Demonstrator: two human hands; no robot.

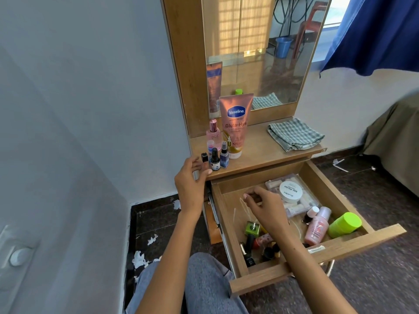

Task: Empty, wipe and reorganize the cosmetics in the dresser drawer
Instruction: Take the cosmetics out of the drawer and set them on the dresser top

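One pink bottle (315, 227) lies tilted in the drawer (340, 245), cap pointing away.

Pink tube (235, 123): "Vaseline", "Gluta-Hya", "10X". White round tub (291, 191) in drawer: "ZUDIO", "NAIL POLISH".

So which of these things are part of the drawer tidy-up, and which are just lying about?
Part of the job: drawer; Vaseline tube; small bottles on the dresser top; nail polish remover tub; green-capped bottle; checked cloth.

Just lying about: mirror; blue curtain; white scraps on the floor.
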